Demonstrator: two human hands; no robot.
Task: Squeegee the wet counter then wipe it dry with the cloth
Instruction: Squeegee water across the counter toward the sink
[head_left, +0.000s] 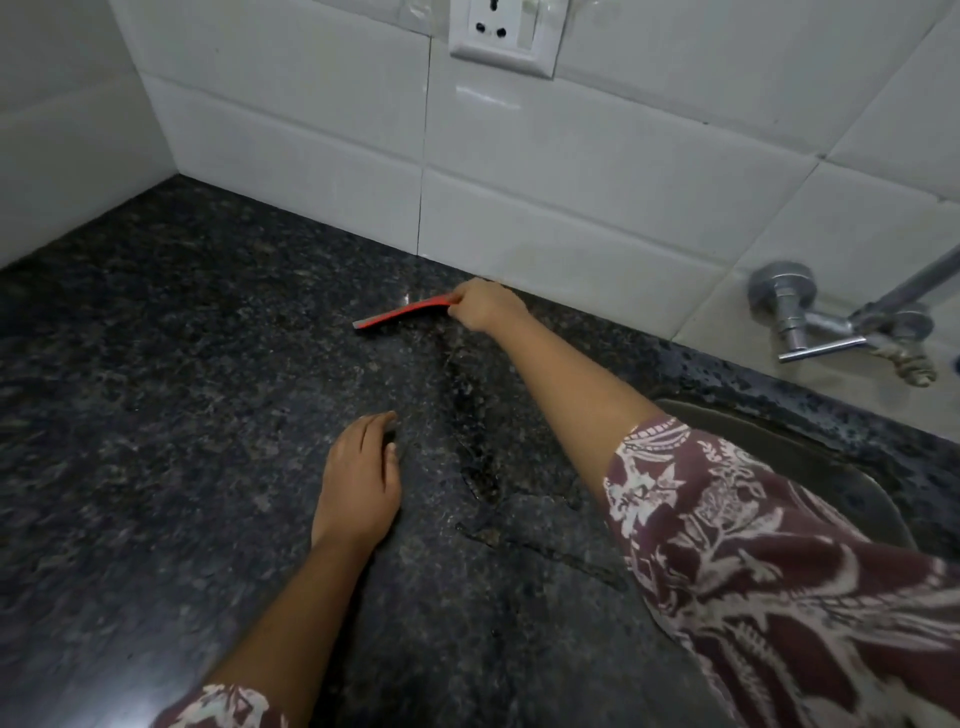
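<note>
Head view: the right hand (485, 310) grips a red squeegee (402, 315) by one end, its blade on the wet granite counter (156, 389) near the tiled wall — the left hand (361, 480) lies flat, fingers open, nearer the front edge.

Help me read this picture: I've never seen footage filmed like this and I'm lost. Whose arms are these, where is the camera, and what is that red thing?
There is no machine here. A person wears a wide-angle camera on the head, looking down at their own arms, so this single picture shows their view. The surface is a dark speckled counter against a white tiled wall, with a sink and a tap to the right. The right hand reaches to the back of the counter and grips a red squeegee, its blade against the stone. The left hand lies on the counter, holding nothing. Dark wet streaks run between the arms. No cloth is in view.
</note>
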